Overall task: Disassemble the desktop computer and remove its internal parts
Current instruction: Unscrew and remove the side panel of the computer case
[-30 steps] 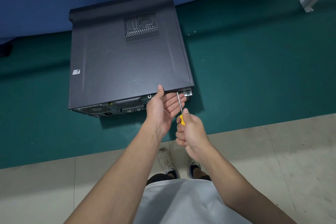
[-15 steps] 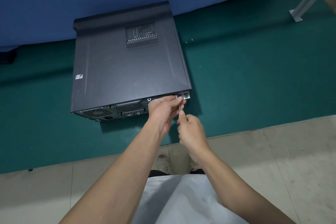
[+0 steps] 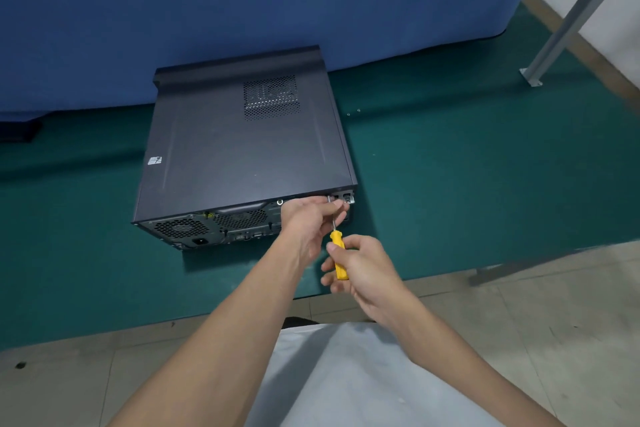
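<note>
Desktop computer lying flat on the green mat, rear panel toward you. Just off its rear right corner, your right hand is wrapped round the yellow-handled screwdriver. Your left hand pinches the shaft, with the tip at the computer's rear edge.

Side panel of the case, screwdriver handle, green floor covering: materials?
Dark grey flat side panel: likely painted sheet metal, matte, with punched vent holes and pressed creases.
Yellow screwdriver handle: looks like smooth moulded plastic.
Green floor covering: seems felt or low carpet, matte, no glare.
</note>
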